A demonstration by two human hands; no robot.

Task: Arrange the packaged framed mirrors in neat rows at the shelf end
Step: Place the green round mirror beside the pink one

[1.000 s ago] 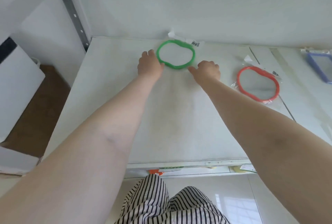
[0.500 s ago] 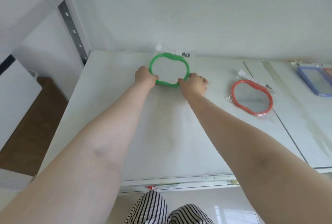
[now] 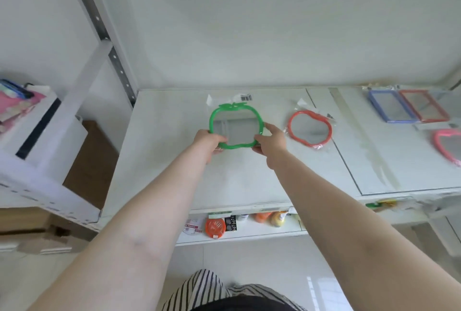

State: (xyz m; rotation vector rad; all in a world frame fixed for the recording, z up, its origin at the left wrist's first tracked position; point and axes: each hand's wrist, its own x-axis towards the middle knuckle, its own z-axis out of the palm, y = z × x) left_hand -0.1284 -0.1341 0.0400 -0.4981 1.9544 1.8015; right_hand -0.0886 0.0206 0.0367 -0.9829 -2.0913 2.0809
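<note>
A green apple-shaped framed mirror [image 3: 235,111] in a clear bag is tilted up off the white shelf [image 3: 162,151], its stem end toward the back wall. My left hand [image 3: 208,139] grips its lower left rim and my right hand [image 3: 270,139] grips its lower right rim. To the right lies a red apple-shaped mirror [image 3: 310,128] in its bag, flat on the shelf. Farther right lie a blue rectangular mirror [image 3: 388,106], a red rectangular one [image 3: 424,104] and a pink heart-like one [image 3: 447,147], cut off by the frame edge.
The shelf's left end meets a grey metal upright [image 3: 99,28]. A lower shelf [image 3: 249,232] holds small goods, including an orange round pack [image 3: 215,227]. Another white rack [image 3: 37,136] with boxes stands at the left. A seam [image 3: 334,146] divides the shelf boards.
Both hands closed on the green mirror's lower rim and tipped it up toward me. The camera pulled back, showing more mirrors at the right and the lower shelf.
</note>
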